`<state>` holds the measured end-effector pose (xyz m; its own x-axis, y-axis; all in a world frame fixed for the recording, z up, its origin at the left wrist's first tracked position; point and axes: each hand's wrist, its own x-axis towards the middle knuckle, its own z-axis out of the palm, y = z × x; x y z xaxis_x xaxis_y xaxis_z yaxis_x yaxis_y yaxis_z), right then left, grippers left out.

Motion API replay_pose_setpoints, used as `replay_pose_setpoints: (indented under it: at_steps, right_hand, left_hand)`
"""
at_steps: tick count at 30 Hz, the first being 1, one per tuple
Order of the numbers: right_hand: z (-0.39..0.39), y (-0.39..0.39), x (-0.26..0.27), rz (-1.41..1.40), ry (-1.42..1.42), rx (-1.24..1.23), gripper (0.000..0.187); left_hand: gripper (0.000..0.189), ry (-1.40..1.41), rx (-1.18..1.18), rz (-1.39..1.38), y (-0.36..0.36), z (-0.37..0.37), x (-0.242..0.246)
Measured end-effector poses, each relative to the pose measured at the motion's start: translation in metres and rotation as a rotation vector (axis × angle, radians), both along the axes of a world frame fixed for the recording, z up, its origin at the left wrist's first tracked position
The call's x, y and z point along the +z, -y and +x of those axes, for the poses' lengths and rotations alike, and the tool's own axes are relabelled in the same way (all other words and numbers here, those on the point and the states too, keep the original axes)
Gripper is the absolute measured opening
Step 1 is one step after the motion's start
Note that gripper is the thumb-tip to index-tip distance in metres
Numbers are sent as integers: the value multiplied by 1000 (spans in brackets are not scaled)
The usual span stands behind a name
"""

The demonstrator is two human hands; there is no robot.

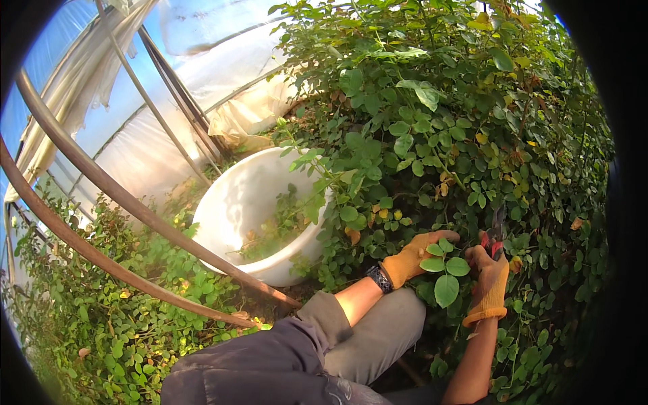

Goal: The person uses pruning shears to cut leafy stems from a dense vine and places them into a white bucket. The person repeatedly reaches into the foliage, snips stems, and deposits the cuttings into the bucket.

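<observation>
My right hand (488, 278), in an orange work glove, is closed on red-handled pruning shears (496, 235); their dark blades point up into the foliage. My left hand (417, 255), gloved alike and with a dark band at the wrist, reaches into the rose bush (430, 126) just left of the shears. Its bare-looking fingertips stretch towards the stems, and leaves partly cover the palm, so whether it grips a stem is unclear. A sprig of broad green leaflets (446, 290) hangs between my two hands.
A large white tub (304, 253) with cut greenery inside stands left of the bush. Two curved rusty pipes (152, 217) cross the left side in front of it. Low leafy plants (126, 324) grow at lower left. Plastic sheeting (147, 167) and thin poles stand behind.
</observation>
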<state>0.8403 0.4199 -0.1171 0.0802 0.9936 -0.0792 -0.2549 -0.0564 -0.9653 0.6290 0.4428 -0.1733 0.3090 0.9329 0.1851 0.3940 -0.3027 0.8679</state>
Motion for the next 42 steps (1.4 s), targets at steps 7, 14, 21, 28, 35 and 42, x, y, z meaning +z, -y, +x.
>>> replay_pose_setpoints:
  at_steps: [7,14,21,28,35,42]
  right_hand:
    - [0,-10,-11,22,-58,66,50]
    - [-6,-19,-13,-11,-99,40,54]
    - [-9,-15,-19,-20,61,108,23]
    - [-23,-16,-23,19,103,171,24]
    - [-27,-20,-30,21,118,180,30]
    - [-26,-22,-36,-61,200,204,29]
  left_hand:
    - [73,1033,45,-6,-19,-7,52]
    - [52,711,483,309,-60,-8,26]
    - [46,178,496,438,-76,-34,13]
    - [59,-399,372,600,-69,-24,37]
    - [57,126,160,394,-77,-39,25]
    - [46,752,125,111,-68,-40,35]
